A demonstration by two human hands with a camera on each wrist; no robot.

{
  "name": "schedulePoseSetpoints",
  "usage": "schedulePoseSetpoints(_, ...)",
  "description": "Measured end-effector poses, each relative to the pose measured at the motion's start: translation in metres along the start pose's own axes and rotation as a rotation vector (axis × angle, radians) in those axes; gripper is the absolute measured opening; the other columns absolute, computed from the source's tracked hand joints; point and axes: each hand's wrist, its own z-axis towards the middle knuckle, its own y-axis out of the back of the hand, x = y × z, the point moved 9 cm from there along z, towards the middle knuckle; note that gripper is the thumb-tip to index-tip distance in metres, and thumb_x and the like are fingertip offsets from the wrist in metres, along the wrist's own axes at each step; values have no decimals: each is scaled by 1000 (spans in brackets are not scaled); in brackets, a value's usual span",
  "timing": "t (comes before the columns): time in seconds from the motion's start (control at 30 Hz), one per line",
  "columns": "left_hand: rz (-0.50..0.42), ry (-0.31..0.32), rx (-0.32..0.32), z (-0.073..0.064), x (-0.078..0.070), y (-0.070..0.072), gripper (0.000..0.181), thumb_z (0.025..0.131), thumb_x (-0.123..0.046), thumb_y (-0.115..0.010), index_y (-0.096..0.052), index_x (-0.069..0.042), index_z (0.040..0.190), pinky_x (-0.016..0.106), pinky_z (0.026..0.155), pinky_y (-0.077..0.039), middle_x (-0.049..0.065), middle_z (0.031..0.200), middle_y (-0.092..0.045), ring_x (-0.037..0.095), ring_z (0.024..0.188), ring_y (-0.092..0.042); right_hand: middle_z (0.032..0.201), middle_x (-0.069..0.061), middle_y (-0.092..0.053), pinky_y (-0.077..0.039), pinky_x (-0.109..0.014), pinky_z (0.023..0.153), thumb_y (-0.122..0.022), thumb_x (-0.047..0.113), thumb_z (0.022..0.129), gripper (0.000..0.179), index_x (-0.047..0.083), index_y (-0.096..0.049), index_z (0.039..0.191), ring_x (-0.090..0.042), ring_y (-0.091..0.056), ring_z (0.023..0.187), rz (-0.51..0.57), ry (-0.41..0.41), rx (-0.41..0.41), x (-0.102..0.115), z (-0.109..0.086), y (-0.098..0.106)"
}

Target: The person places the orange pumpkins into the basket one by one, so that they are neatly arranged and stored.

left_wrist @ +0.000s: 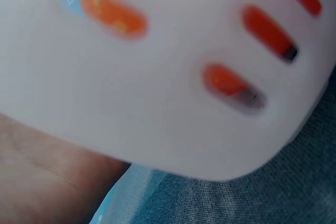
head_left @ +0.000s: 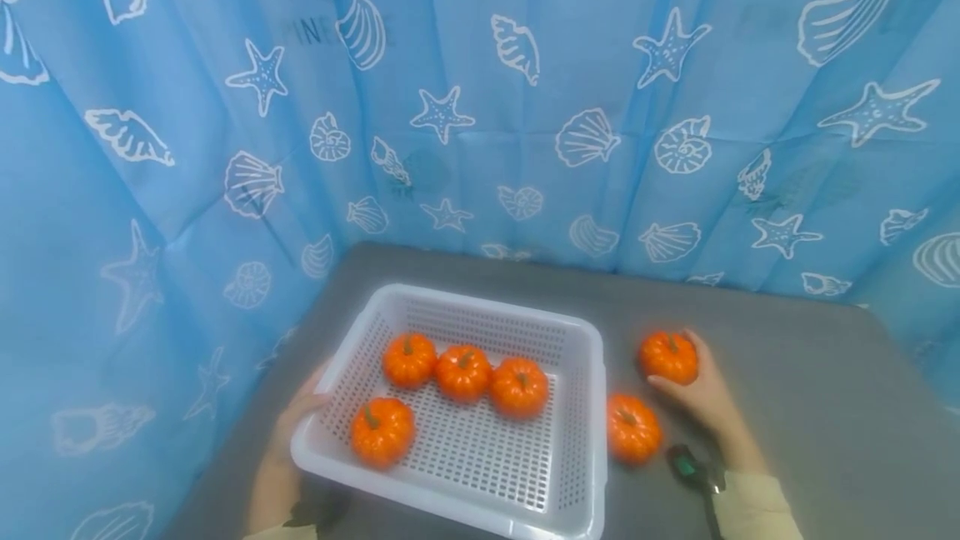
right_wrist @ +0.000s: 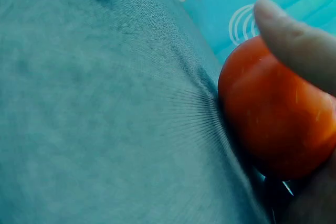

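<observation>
My left hand [head_left: 294,419] is at the left side of a white perforated plastic basket [head_left: 450,500], its thumb over the rim. The left wrist view shows the palm [left_wrist: 47,177] against the basket's slotted wall [left_wrist: 131,103]. Several small orange pumpkins [head_left: 382,433] with greenish stems lie inside the basket, three of them in a row. To the right of the basket, my right hand [head_left: 705,394] grips another small pumpkin [head_left: 669,357] between thumb and fingers. The right wrist view shows that pumpkin [right_wrist: 278,114] low by the grey surface, with the thumb [right_wrist: 294,40] across it.
One more pumpkin [head_left: 633,430] sits just outside the basket's right wall, nearer me than the gripped one. A grey cloth-covered table [head_left: 810,390] carries everything. Blue curtains [head_left: 480,90] with white shell and starfish prints stand behind and to the left.
</observation>
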Motion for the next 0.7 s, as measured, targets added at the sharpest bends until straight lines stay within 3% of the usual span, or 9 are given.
schedulePoseSetpoints(0.43, -63, 8, 10, -6, 1, -2, 70, 88, 7, 4, -8, -15, 153, 51, 104, -40, 16, 146, -40, 33, 131, -45, 147, -25, -30, -34, -66, 100, -71, 38, 83, 100, 14, -4, 152, -40, -40, 125, -7, 44, -24, 0, 1, -4)
schedulePoseSetpoints(0.7, -52, 7, -7, -6, 2, 2, 68, 91, 6, -2, -13, -18, 153, 46, 108, -39, 14, 148, -39, 31, 132, -44, 139, -17, -40, -44, -36, 93, -70, 38, 84, 92, 11, -12, 150, -26, -46, 116, -73, 81, -48, 9, 5, 1)
